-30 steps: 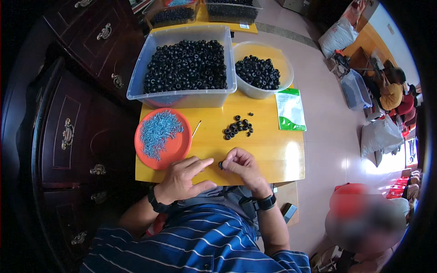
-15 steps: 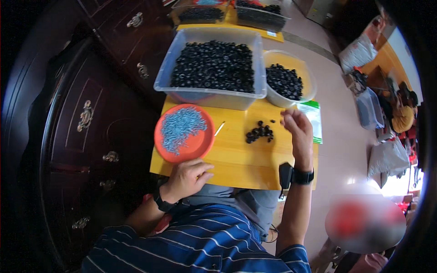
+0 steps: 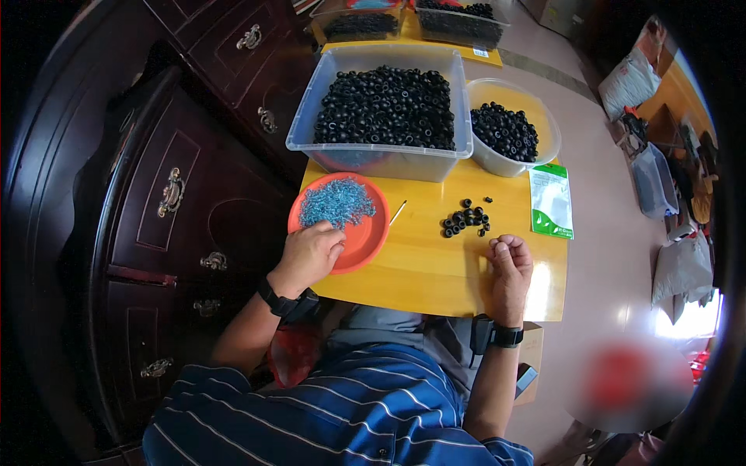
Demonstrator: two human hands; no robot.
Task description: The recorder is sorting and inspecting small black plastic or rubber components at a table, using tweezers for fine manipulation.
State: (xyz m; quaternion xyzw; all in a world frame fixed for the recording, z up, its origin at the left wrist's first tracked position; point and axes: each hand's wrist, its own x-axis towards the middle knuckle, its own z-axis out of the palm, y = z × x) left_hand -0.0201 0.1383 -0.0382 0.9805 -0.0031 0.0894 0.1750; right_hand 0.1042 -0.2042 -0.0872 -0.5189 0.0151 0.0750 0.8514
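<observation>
Both hands were down on the small yellow table (image 3: 435,264). Left hand (image 3: 309,253) lay on the near rim of the orange plate (image 3: 371,233), with its fingers curled down at the edge of the heap of tiny blue pieces (image 3: 336,202) on that plate; whether it pinched any of them could not be seen. Right hand (image 3: 509,268) rested on the table near its right side, fingers folded in with the tips bunched together, and what it held, if anything, was too small to tell. A little pile of black rings (image 3: 465,219) sat on the wood just beyond the right hand, not touching it. A thin pale stick (image 3: 397,213) lay between the plate and the pile. At the far edge of the table stood a big clear tub (image 3: 381,151) full of black rings, and beside it a round clear bowl (image 3: 544,151) with more of them. A green and white packet (image 3: 552,202) lay flat by the bowl. A dark wooden cabinet (image 3: 179,194) with metal handles stood to the left of the table.
</observation>
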